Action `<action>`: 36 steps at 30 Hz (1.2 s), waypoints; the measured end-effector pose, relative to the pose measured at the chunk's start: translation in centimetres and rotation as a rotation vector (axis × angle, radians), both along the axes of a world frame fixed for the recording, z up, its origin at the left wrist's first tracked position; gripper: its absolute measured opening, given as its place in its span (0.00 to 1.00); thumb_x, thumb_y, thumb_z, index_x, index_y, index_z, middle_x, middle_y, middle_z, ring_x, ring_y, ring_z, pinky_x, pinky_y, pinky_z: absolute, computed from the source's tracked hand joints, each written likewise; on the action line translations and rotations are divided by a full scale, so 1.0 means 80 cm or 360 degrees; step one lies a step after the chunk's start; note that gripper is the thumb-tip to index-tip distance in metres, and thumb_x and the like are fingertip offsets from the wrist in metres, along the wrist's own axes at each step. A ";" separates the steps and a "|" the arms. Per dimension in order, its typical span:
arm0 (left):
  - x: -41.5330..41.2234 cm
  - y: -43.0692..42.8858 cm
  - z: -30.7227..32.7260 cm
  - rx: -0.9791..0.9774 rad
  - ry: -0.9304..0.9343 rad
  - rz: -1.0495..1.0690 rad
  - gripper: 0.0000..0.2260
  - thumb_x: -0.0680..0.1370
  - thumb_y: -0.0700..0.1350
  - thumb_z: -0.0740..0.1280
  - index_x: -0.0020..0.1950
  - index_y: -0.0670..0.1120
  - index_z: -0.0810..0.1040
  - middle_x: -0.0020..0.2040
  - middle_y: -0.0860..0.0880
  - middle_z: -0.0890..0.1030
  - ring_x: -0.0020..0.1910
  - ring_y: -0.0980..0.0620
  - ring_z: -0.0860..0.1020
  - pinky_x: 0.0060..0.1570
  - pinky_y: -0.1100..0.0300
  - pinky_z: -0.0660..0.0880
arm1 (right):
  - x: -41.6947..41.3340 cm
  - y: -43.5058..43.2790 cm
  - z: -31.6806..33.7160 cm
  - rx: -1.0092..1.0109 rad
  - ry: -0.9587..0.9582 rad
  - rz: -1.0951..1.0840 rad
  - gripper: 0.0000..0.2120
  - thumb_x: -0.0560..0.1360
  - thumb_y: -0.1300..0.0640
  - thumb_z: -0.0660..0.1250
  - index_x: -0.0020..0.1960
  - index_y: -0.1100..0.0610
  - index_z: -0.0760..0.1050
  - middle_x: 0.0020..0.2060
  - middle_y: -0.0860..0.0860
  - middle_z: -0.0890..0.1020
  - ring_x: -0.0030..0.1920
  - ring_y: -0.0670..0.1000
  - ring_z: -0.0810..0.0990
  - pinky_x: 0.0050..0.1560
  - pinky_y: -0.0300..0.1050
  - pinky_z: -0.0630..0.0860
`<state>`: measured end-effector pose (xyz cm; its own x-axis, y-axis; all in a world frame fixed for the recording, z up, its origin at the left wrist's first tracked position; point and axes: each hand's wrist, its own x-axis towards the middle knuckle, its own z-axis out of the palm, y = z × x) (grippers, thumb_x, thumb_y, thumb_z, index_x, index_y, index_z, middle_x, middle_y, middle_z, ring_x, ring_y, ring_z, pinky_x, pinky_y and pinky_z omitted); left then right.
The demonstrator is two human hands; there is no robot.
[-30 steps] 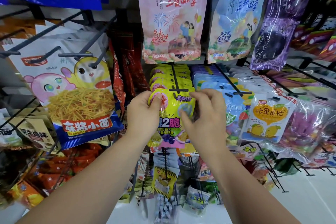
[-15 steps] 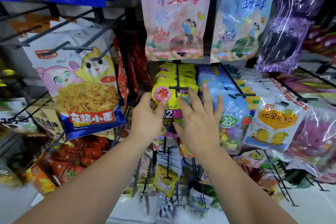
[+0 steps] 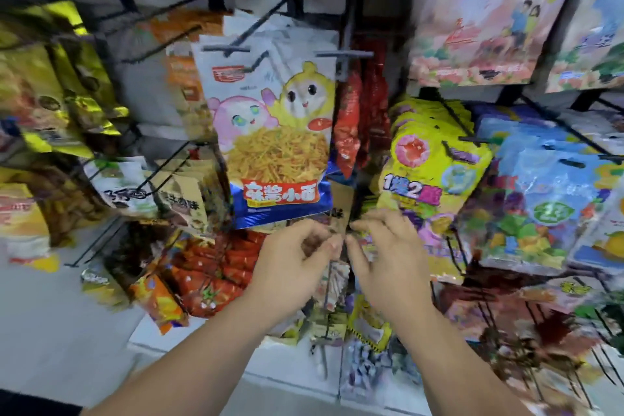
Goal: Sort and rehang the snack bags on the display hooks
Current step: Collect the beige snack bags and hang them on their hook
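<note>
Brown packet [image 3: 341, 204] below the noodle bag [image 3: 270, 132] seems next to unhook; left hand [image 3: 293, 260] and right hand [image 3: 388, 257] curl beside it, grip unclear.

We are looking at a white-and-blue noodle snack bag [image 3: 273, 145], printed with a pink and a yellow cartoon figure, hanging upright from a black display hook [image 3: 233, 48]. Narrow red bags [image 3: 347, 132] are hanging just to its right, partly behind its edge. Further right, a stack of yellow-green bags [image 3: 435, 162] is fanning out one behind another, just beside a row of blue bags [image 3: 540, 199]. Under the noodle bag's lower right corner a small brown bag [image 3: 341, 206] is showing, too blurred to read.
</note>
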<state>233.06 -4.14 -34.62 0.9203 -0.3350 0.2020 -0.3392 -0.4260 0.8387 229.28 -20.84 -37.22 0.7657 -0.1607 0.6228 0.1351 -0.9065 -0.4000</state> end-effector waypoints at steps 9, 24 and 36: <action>0.058 0.231 0.007 -0.0098 -0.0016 0.0115 0.11 0.79 0.44 0.72 0.38 0.55 0.80 0.34 0.61 0.80 0.35 0.60 0.77 0.35 0.70 0.69 | 0.044 0.208 0.004 0.0298 0.0075 0.0149 0.08 0.76 0.51 0.69 0.48 0.55 0.83 0.45 0.50 0.82 0.47 0.49 0.79 0.49 0.43 0.75; 0.197 0.381 -0.020 -0.0107 0.0216 0.0532 0.03 0.79 0.49 0.72 0.51 0.55 0.79 0.45 0.53 0.83 0.44 0.52 0.82 0.45 0.52 0.80 | 0.200 0.345 0.012 0.0563 0.0873 0.0320 0.22 0.78 0.46 0.70 0.70 0.48 0.73 0.66 0.47 0.74 0.68 0.50 0.73 0.66 0.44 0.70; 0.305 0.398 -0.046 0.0192 0.0272 0.0339 0.19 0.83 0.47 0.66 0.74 0.53 0.70 0.70 0.52 0.72 0.51 0.59 0.77 0.55 0.58 0.72 | 0.268 0.372 -0.034 0.1000 0.1120 0.0096 0.36 0.80 0.50 0.69 0.82 0.50 0.54 0.80 0.50 0.57 0.79 0.54 0.61 0.77 0.49 0.62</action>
